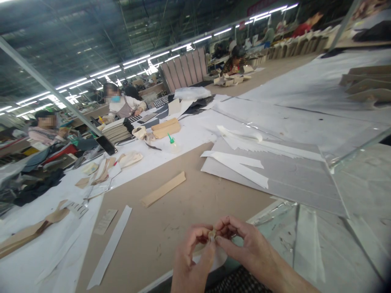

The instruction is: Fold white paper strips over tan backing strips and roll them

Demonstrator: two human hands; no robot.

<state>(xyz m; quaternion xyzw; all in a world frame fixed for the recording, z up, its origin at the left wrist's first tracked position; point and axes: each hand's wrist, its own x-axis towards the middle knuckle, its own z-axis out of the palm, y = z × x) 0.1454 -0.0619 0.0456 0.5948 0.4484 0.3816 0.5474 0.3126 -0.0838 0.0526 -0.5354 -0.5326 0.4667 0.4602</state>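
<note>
My left hand (194, 256) and my right hand (244, 240) meet at the table's near edge, fingertips pinched together. Between them is a small tan folded piece (211, 234), which looks like fabric or leather; its full shape is hidden by my fingers. A whitish part (217, 258) shows below the pinch, between the palms. Farther off on the brown board lies a flat tan strip (164, 189). To the left are a long white strip (110, 247) and a small beige marked piece (105, 221).
A grey sheet (293, 183) carries several white strips (241, 167) at the right. Beyond the board stand a green-capped glue bottle (172, 141) and stacked tan pieces (165, 128). A phone (106, 145) is by a slanted pole (51, 87). Several people sit at work farther back.
</note>
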